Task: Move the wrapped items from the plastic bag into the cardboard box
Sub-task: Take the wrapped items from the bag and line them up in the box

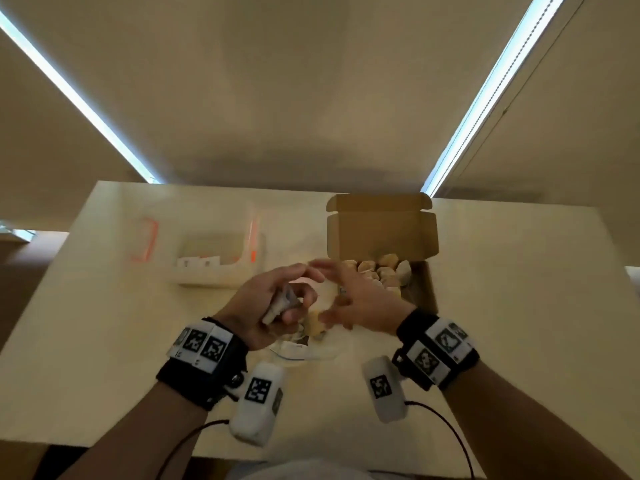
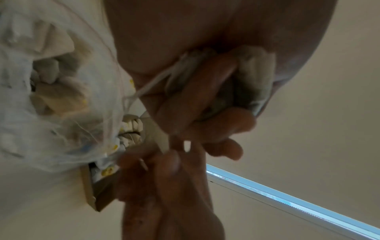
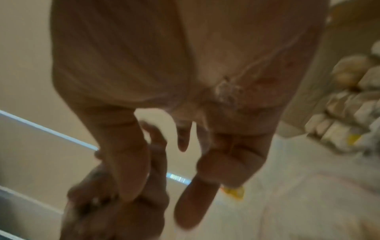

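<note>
The open cardboard box [image 1: 424, 289] stands right of centre with several wrapped items [image 1: 384, 271] in it. The clear plastic bag [image 1: 304, 348] lies crumpled on the table under both hands, with more wrapped items [image 2: 59, 92] inside. My left hand [image 1: 294, 296] hovers above the bag with its fingers curled round a pale wrapped item [image 2: 255, 76]. Just beside it, at the box's left edge, my right hand [image 1: 343, 292] has its fingers spread and straight and holds nothing. A yellowish wrapped item [image 1: 317, 327] shows between the hands.
A white plastic tub [image 1: 221, 268] with orange markings stands at the back left, next to an orange mark [image 1: 149, 240] on the table [image 1: 519, 306]. The box's lid [image 1: 381, 230] stands upright behind it. The table's near edge runs just below my forearms.
</note>
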